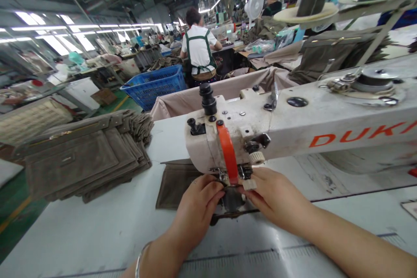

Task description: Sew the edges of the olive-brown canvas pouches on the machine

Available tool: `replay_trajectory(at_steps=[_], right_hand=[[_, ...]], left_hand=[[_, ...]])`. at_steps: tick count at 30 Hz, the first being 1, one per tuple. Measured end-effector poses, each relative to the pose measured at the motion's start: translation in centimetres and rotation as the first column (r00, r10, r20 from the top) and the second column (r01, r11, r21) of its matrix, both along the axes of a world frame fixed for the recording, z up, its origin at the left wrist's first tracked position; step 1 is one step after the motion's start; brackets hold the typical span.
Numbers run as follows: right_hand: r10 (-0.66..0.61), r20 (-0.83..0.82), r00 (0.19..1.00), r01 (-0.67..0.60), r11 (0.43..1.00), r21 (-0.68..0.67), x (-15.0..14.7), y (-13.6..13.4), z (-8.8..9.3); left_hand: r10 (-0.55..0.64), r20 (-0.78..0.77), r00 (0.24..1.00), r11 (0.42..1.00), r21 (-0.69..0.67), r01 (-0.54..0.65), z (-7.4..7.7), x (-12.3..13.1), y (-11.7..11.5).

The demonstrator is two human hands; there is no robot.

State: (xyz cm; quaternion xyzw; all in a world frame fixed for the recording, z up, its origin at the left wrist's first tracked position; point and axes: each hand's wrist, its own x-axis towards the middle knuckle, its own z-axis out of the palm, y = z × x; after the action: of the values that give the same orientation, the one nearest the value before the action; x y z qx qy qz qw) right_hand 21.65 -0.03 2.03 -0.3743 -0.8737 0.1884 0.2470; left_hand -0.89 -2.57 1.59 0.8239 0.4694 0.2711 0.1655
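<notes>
A white sewing machine point(283, 117) with an orange guard point(228, 152) stands over the table. Under its head lies a dark grey-brown fabric piece point(171, 186), flat at the left and bunched near the presser foot. My left hand point(197, 204) is closed on the piece's edge just left of the foot, thumb and fingers pinched together. From the other side, my right hand point(276, 191) grips the same fabric close to the foot, its fingertips partly hidden by the machine. The needle itself is hard to make out.
A stack of sewn grey-brown fabric pieces point(87, 152) lies on the table's left side. More such pieces point(339, 52) are piled behind the machine. Beyond the table point(81, 239) are a pink cloth-lined trough point(176, 100), a blue crate point(156, 82) and a seated co-worker point(199, 47).
</notes>
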Motion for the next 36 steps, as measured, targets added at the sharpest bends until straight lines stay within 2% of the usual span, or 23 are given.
replay_trajectory(at_steps=[13, 19, 24, 28, 36], right_hand=[[0.009, -0.003, 1.0, -0.009, 1.0, -0.008, -0.02, -0.07, -0.3], [0.029, 0.084, 0.996, -0.034, 0.998, 0.056, -0.27, 0.1, -0.29], [0.032, 0.083, 0.996, -0.042, 0.992, 0.122, -0.45, 0.03, -0.36], [0.033, 0.085, 0.996, -0.042, 0.993, 0.107, -0.48, 0.03, -0.48], [0.025, -0.169, 0.985, -0.032, 0.999, -0.039, -0.5, -0.07, -0.66]], left_hand=[[0.002, 0.018, 1.0, 0.995, -0.1, -0.001, 0.2, -0.13, 0.11], [-0.007, 0.012, 1.0, 0.995, -0.096, 0.008, 0.17, -0.08, 0.27], [-0.006, -0.009, 1.0, 0.996, -0.089, 0.006, 0.14, -0.06, 0.31], [-0.012, -0.021, 1.0, 0.995, -0.095, 0.01, 0.19, -0.03, 0.29], [0.022, -0.027, 0.999, 0.996, -0.089, -0.025, -0.09, -0.39, 0.49]])
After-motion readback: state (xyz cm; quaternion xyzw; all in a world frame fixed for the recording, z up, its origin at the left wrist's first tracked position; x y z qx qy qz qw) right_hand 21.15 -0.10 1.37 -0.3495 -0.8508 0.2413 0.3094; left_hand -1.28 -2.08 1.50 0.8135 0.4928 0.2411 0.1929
